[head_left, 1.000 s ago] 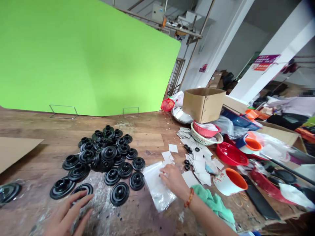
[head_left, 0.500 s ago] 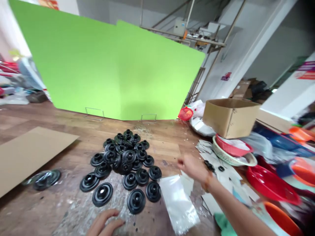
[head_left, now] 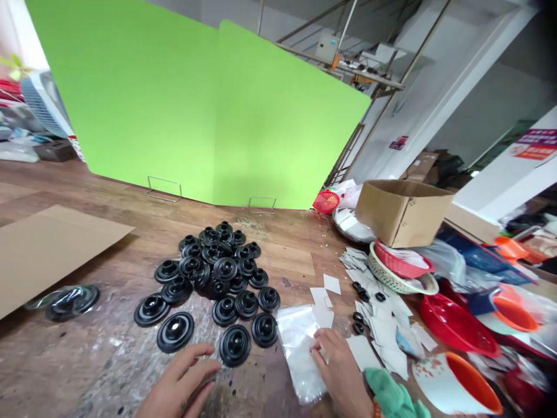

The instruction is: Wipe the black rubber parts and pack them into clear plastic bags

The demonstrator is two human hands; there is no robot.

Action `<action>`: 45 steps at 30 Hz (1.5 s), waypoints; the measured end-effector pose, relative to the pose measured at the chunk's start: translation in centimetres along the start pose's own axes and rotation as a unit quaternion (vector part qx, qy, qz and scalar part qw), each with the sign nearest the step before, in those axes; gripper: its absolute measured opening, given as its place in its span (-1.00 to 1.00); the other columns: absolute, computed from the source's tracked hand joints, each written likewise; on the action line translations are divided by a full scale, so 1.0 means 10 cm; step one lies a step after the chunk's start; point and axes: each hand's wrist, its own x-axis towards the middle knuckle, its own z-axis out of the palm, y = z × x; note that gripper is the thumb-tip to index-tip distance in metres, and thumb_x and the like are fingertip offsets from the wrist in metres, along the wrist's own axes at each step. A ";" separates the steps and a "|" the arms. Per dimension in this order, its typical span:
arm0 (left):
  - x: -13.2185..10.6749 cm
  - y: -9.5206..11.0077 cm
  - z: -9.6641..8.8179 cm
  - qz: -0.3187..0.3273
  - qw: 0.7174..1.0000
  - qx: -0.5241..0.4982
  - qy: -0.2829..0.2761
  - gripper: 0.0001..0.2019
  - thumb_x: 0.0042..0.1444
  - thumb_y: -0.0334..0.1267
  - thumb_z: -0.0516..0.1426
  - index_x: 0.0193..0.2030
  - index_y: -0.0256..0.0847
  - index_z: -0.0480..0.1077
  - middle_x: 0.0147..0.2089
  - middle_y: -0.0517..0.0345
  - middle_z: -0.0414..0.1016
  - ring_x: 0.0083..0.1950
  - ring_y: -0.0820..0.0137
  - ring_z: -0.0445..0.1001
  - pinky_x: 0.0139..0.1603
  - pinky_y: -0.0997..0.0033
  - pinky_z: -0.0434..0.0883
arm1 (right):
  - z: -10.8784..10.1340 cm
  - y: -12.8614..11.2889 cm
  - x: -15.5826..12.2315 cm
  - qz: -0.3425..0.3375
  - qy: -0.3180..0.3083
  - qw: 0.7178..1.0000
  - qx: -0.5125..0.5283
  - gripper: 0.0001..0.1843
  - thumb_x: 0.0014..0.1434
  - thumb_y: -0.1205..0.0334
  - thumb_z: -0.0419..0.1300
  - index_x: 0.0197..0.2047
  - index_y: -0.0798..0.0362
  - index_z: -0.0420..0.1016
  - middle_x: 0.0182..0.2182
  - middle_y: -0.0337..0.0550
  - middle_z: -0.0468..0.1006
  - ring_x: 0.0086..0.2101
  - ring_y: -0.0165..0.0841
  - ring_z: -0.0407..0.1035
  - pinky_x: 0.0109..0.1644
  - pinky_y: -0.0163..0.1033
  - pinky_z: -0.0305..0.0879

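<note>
My left hand (head_left: pixel 180 383) is at the bottom of the view, its fingers loosely bent and apart, with nothing in them. Just beyond its fingertips is a black, stepped, round plastic piece (head_left: pixel 235 346), in front of a heap of similar black pieces (head_left: pixel 217 261). My right hand (head_left: pixel 342 368) is over the right edge of a stack of clear plastic bags (head_left: pixel 298 342). Its thumb and forefinger are slightly apart and appear to touch the top bag. White cards (head_left: pixel 322 307) lie just beyond that hand.
At left are a cardboard sheet (head_left: pixel 56 249) and bagged black pieces (head_left: pixel 72 303). To the right lie small black parts (head_left: pixel 358 323), a green cloth (head_left: pixel 391 395), a red basin (head_left: pixel 456 325) and a cardboard box (head_left: pixel 402 212). A green panel (head_left: pixel 209 116) stands at the back.
My right hand has come down and nearer from above the white cards to the plastic bags, and its fist has loosened. My left hand has moved slightly up into view. The camera has shifted slightly.
</note>
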 end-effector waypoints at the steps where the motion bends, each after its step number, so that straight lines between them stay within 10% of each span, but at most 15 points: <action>1: -0.01 0.01 0.00 -0.015 1.000 -0.005 -0.004 -0.78 0.12 -0.26 0.14 -0.07 -0.03 0.44 0.01 0.05 0.47 -0.01 0.34 0.51 -0.03 0.52 0.46 | -0.02 0.02 -0.01 -0.008 0.012 1.000 0.023 -0.85 0.12 0.47 0.05 -0.40 0.05 0.35 -0.29 -0.07 0.46 -0.19 -0.22 0.35 -0.08 -0.11 0.26; 6: -0.02 0.11 -0.05 -0.110 0.991 -0.060 -0.051 -0.81 0.18 -0.27 0.07 -0.10 -0.04 0.44 0.03 0.04 0.44 0.04 0.28 0.45 0.05 0.35 0.43 | -0.20 0.17 -0.10 0.007 0.040 0.987 0.156 -0.84 0.19 0.25 0.10 -0.44 0.03 0.28 -0.07 0.01 0.48 -0.06 -0.21 0.37 0.01 -0.09 0.30; 12: 0.11 0.36 -0.12 -0.213 0.951 -0.204 -0.093 -0.80 0.13 -0.28 0.12 -0.10 -0.07 0.46 -0.01 0.05 0.49 0.06 0.23 0.43 0.12 0.24 0.35 | -0.41 -0.07 -0.03 0.069 0.251 0.910 0.323 -0.84 0.15 0.23 0.18 -0.37 0.01 0.22 -0.26 -0.05 0.51 -0.23 -0.28 0.45 -0.16 -0.19 0.37; 17: 0.18 0.55 -0.13 -0.284 0.888 -0.356 -0.064 -0.18 -0.16 -0.20 0.35 0.28 -0.05 0.16 0.30 0.04 0.24 0.29 0.15 0.20 0.31 0.19 0.13 | -0.40 -0.96 0.12 -0.050 -0.047 0.915 0.397 -0.82 0.15 0.40 0.10 -0.45 0.03 0.20 -0.31 -0.15 0.45 -0.25 -0.36 0.38 -0.17 -0.29 0.30; 21: 0.14 0.42 -0.22 -0.332 0.852 -0.403 -0.033 -0.63 0.09 -0.04 0.15 -0.04 -0.18 0.50 -0.06 0.03 0.55 -0.01 0.19 0.47 0.07 0.27 0.37 | -0.18 -1.55 0.22 -0.020 -0.165 0.856 0.490 -0.86 0.09 0.46 0.10 -0.35 0.02 0.24 -0.32 -0.21 0.40 -0.31 -0.42 0.35 -0.27 -0.35 0.27; 27: -0.17 0.06 -0.49 -0.444 0.803 -0.392 0.067 -0.67 -0.04 -0.02 0.22 -0.21 -0.19 0.53 -0.24 0.11 0.58 -0.27 0.29 0.50 -0.17 0.37 0.43 | 0.13 -2.01 0.49 0.093 -0.303 0.705 0.634 -0.33 -0.03 0.37 0.29 0.12 0.00 0.13 -0.31 -0.27 0.43 -0.39 -0.46 0.34 -0.31 -0.34 0.27; 30: -0.27 0.04 -0.58 -0.453 0.787 -0.414 0.055 -0.72 -0.12 -0.06 0.27 -0.36 -0.23 0.48 -0.46 0.18 0.52 -0.45 0.39 0.42 -0.38 0.46 0.39 | 0.18 -2.19 0.58 0.100 -0.357 0.663 0.650 -0.41 -0.01 0.18 0.32 0.08 0.09 0.28 -0.35 -0.23 0.47 -0.42 -0.45 0.35 -0.31 -0.33 0.25; 33: -0.31 0.08 -0.61 -0.459 0.780 -0.423 0.049 -0.72 -0.12 -0.05 0.27 -0.48 -0.23 0.39 -0.61 0.27 0.39 -0.57 0.45 0.33 -0.54 0.52 0.29 | 0.24 -2.30 0.55 0.062 -0.350 0.724 0.591 -0.72 0.03 0.09 0.28 -0.40 0.18 0.49 -0.56 -0.28 0.38 -0.50 -0.47 0.25 -0.39 -0.36 0.16; 35: -0.32 0.10 -0.63 -0.475 0.771 -0.422 0.042 -0.66 -0.03 0.03 0.19 -0.54 -0.23 0.36 -0.65 0.27 0.33 -0.63 0.47 0.27 -0.60 0.52 0.24 | 0.29 -2.33 0.48 0.030 -0.309 0.796 0.520 -0.58 0.14 0.04 0.17 -0.61 0.16 0.40 -0.66 -0.32 0.25 -0.56 -0.50 0.14 -0.46 -0.37 0.06; 39: -0.30 0.07 -0.65 -0.477 0.769 -0.417 0.085 -0.67 -0.03 0.04 0.19 -0.42 -0.24 0.46 -0.59 0.24 0.40 -0.53 0.42 0.35 -0.48 0.50 0.31 | 0.31 -2.34 0.39 -0.032 -0.237 0.849 0.471 -0.60 0.24 0.12 0.05 -0.56 0.11 0.42 -0.53 -0.23 0.36 -0.45 -0.43 0.23 -0.34 -0.33 0.15; 42: -0.30 0.02 -0.60 -0.493 0.757 -0.418 0.095 -0.68 -0.10 0.00 0.25 -0.34 -0.23 0.46 -0.61 0.30 0.35 -0.57 0.45 0.31 -0.53 0.52 0.27 | 0.28 -2.36 0.40 -0.022 -0.219 0.798 0.560 -0.75 0.18 0.13 0.14 -0.43 0.07 0.50 -0.30 -0.14 0.46 -0.26 -0.36 0.32 -0.17 -0.30 0.23; 45: -0.30 0.00 -0.54 -0.511 0.746 -0.419 0.081 -0.66 -0.08 0.03 0.24 -0.51 -0.25 0.40 -0.66 0.31 0.27 -0.62 0.51 0.20 -0.60 0.55 0.17 | 0.29 -2.37 0.42 0.089 -0.316 0.664 0.672 -0.72 0.05 0.03 0.27 -0.46 0.08 0.43 -0.47 -0.24 0.39 -0.52 -0.48 0.21 -0.49 -0.39 0.13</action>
